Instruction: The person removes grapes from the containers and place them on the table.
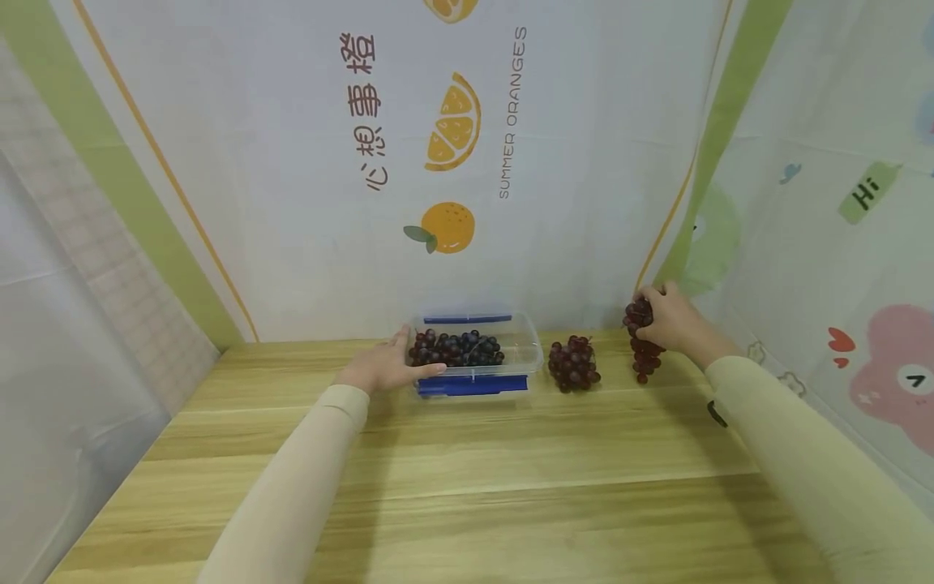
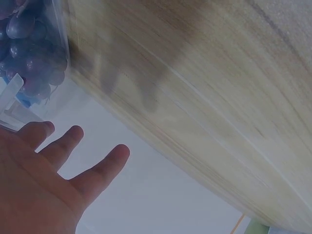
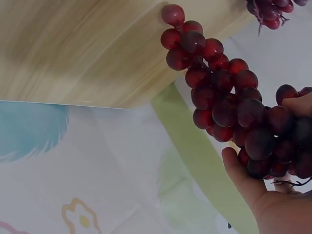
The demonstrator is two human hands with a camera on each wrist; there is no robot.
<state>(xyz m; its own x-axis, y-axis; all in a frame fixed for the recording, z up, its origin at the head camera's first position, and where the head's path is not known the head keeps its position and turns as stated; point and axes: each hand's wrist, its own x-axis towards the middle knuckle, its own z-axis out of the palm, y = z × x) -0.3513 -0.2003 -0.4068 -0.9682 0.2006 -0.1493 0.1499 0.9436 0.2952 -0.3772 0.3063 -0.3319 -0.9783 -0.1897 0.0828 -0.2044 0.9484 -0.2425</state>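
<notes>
My right hand (image 1: 667, 319) holds a bunch of red grapes (image 1: 645, 349) by its upper part, and the bunch hangs down at the right of the table. In the right wrist view the grapes (image 3: 229, 102) trail away from the thumb and fingers. At the left end of a clear plastic container (image 1: 524, 349) with blue side clips, my left hand (image 1: 385, 365) rests, its thumb along the near rim. Its fingers are spread and fairly straight in the left wrist view. Dark grapes (image 1: 460, 349) lie in the container's left and middle part.
A second bunch of red grapes (image 1: 573, 363) lies on the wooden table (image 1: 467, 487), right of the container. A printed white cloth (image 1: 584, 162) hangs behind the table, and another stands at the right. Near the right sleeve is a small dark object (image 1: 717, 414).
</notes>
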